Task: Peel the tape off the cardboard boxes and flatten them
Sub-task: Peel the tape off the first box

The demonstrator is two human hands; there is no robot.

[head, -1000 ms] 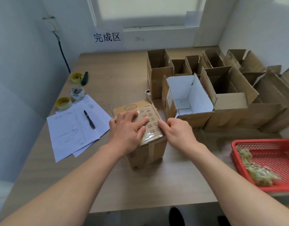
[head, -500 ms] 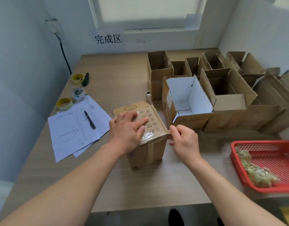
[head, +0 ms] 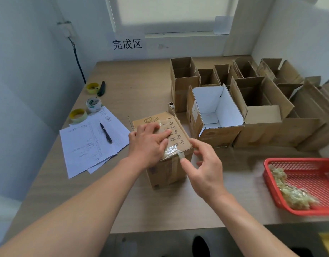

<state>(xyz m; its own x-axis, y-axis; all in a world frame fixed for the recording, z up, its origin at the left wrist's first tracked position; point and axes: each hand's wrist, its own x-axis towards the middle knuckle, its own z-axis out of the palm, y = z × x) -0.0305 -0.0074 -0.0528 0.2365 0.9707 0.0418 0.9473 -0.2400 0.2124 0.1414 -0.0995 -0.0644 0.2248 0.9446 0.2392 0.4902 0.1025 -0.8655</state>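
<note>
A small brown cardboard box (head: 180,134) with printed icons stands upright on the table's middle, sealed with clear tape (head: 170,152) along its top and down its front. My left hand (head: 148,145) lies flat on the box top and presses on the tape with straight fingers. My right hand (head: 204,167) hovers at the box's front right edge with loosely curled fingers. Its thumb tip touches a small lifted tape end at the top front edge, and no finger closes on that end.
Several open empty boxes, one white-lined (head: 215,112), crowd the table's back right. A red basket (head: 271,164) holding wadded tape (head: 289,190) sits at the right. Papers (head: 85,145), a pen (head: 106,133), tape rolls (head: 93,104) and a cutter (head: 101,89) lie at the left.
My right hand left the box's right top corner and moved down to the front edge, where a small tape end now stands lifted. My left hand stayed pressed on the top.
</note>
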